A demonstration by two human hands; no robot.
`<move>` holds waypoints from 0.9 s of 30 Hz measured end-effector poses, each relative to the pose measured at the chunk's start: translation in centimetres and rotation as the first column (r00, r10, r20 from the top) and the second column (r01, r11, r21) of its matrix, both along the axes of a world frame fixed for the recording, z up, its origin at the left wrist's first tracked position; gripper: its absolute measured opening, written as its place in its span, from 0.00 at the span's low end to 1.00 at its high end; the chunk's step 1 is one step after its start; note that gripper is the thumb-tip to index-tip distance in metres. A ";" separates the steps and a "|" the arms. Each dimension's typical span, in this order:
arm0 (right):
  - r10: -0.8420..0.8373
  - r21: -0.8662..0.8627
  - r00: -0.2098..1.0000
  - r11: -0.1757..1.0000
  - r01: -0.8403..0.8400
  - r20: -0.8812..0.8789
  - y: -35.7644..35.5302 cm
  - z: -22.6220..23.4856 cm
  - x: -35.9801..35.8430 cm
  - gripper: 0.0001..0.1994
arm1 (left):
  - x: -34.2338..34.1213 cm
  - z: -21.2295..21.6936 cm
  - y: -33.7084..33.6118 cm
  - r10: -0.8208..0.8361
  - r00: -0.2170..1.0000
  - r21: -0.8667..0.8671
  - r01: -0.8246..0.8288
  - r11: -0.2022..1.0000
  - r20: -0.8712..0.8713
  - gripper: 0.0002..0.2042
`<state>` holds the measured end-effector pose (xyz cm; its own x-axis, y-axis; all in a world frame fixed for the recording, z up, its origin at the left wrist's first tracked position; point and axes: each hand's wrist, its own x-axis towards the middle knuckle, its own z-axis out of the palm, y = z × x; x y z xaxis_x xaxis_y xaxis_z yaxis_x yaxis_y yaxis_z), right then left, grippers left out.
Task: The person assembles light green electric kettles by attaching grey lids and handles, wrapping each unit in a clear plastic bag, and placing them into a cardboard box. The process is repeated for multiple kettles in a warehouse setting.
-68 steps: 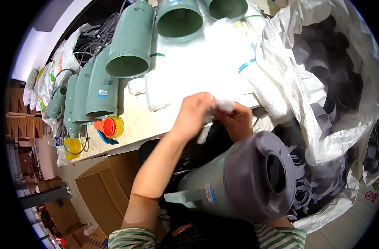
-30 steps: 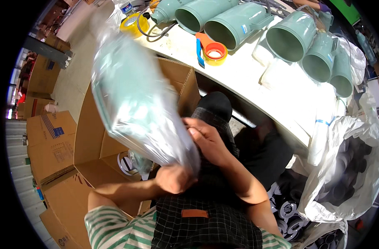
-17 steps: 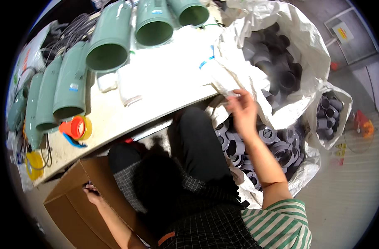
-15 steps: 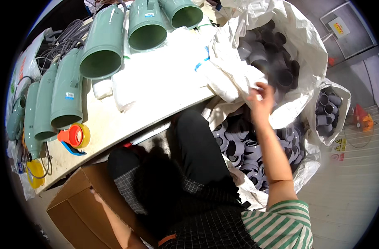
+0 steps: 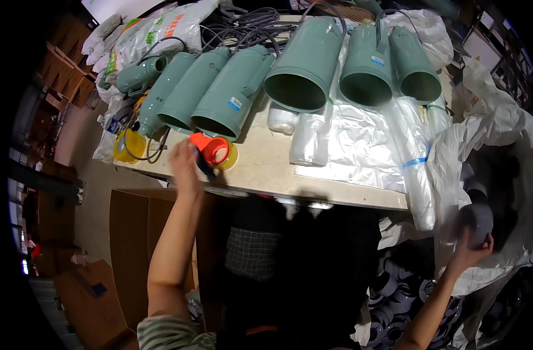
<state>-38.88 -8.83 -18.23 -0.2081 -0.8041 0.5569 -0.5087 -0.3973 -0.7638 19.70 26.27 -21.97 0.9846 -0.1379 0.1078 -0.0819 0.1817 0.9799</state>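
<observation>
At the right, my right hand (image 5: 472, 252) grips a grey plastic pipe fitting (image 5: 479, 219), slightly blurred, at the mouth of a white woven sack (image 5: 514, 125). More grey fittings lie in the shadow inside that sack. My left hand (image 5: 186, 166) is raised at the table's front edge, fingers stretched out and holding nothing visible. Just right of it sits an orange tape dispenser (image 5: 217, 151) with a yellow tape roll (image 5: 230, 158). A blue part beneath the dispenser is partly hidden. I cannot tell whether the left fingertips touch the dispenser.
Several green cylindrical housings (image 5: 304, 64) lie along the table (image 5: 266, 166). Plastic bags (image 5: 366, 140) lie to their front right; grey cables (image 5: 243, 29) are piled behind. An open cardboard box (image 5: 129, 233) stands below left. Another sack of grey fittings (image 5: 398, 297) is below right.
The view has swung left. My left hand has risen from the cardboard box to beside the tape dispenser. My right hand, earlier at the sack's rim, now holds a grey pipe fitting.
</observation>
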 end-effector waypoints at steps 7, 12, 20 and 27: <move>0.313 0.625 0.690 0.293 -0.724 0.653 15.1 -3.0 0.3 0.36 | 6.5 7.3 -15.8 0.012 0.924 -0.305 -0.138 0.942 -0.381 0.19; 0.529 0.464 0.847 0.765 -0.446 -0.059 18.8 -3.4 4.0 0.20 | -1.7 10.1 -12.0 -0.076 0.975 -0.222 0.123 0.967 0.209 0.14; 0.653 0.365 0.649 0.757 -0.542 -0.391 14.5 4.6 5.9 0.42 | -8.6 15.8 -1.5 0.217 0.925 -0.566 -0.002 0.824 0.313 0.13; 0.696 -0.216 0.667 0.717 -0.662 0.266 9.5 15.3 13.1 0.34 | -10.2 11.5 7.8 -0.080 0.978 -0.410 0.155 0.899 0.194 0.18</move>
<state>-25.79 0.69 -2.91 0.2039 -0.7394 0.6416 0.1841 -0.6148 -0.7669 9.54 34.07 -10.50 0.9260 -0.1564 0.3435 -0.1903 0.5924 0.7828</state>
